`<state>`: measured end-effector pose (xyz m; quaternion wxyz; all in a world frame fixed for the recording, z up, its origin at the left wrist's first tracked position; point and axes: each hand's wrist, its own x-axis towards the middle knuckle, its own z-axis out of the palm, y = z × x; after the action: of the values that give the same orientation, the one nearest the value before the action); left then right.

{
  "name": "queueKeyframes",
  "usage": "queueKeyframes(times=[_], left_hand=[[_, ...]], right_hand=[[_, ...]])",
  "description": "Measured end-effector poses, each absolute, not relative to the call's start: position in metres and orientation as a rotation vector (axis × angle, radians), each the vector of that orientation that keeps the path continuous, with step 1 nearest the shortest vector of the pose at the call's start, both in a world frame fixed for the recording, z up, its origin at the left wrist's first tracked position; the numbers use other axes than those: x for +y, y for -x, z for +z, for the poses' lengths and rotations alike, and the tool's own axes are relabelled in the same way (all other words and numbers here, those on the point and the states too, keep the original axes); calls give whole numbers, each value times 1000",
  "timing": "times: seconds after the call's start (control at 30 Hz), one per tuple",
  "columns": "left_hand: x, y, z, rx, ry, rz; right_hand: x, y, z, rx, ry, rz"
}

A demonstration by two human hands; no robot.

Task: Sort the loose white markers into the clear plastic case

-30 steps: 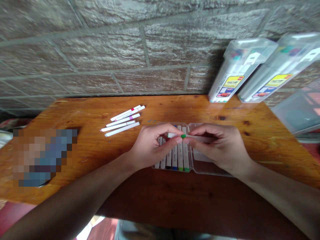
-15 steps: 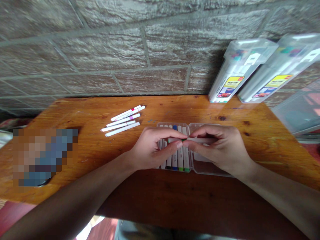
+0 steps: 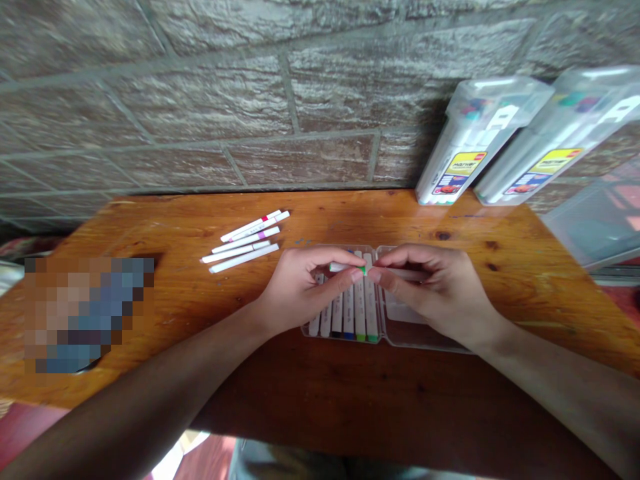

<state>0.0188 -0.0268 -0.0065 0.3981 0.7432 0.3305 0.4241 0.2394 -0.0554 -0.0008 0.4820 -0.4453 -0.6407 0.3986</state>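
Both my hands meet over an open clear marker case (image 3: pixel 400 337) at the middle of the wooden table. My left hand (image 3: pixel 300 290) pinches the cap end of a white marker with a green band (image 3: pixel 361 269). My right hand (image 3: pixel 433 287) is closed round the marker's other end. The marker lies level between my fingertips, just above the case. Several white markers (image 3: pixel 350 313) with coloured ends lie side by side in the case's left half. The right half is mostly hidden under my right hand.
Several loose white markers (image 3: pixel 247 241) lie on the wooden table (image 3: pixel 165 220) to the left. Two tall clear marker boxes (image 3: pixel 475 140) lean against the brick wall at the back right. A blurred patch (image 3: pixel 87 313) sits at the left edge.
The green-banded marker and both hands dipped slightly toward the case, then rose again. A little more of the marker's white end shows at my left fingers now.
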Motion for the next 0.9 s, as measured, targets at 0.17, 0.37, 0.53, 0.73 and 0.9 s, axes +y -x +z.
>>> queueKeyframes(times=[0.17,0.37,0.53,0.73,0.9], left_hand=[[-22,-20,-4,850,-1735,1098],[-18,-18,-2,862,-1586,1105],[-16,-18,-1,893,-1522,1114],[-14,-17,-3,893,-1474,1128],[-11,-16,-8,883,-1407,1145]], right_hand=[[-49,-243,-2,-1501,1113,999],[-47,-243,4,-1399,1124,1062],[-47,-242,4,-1310,1114,1144],[-45,-242,3,-1236,1078,1189],[-44,-244,0,-1177,1040,1236]])
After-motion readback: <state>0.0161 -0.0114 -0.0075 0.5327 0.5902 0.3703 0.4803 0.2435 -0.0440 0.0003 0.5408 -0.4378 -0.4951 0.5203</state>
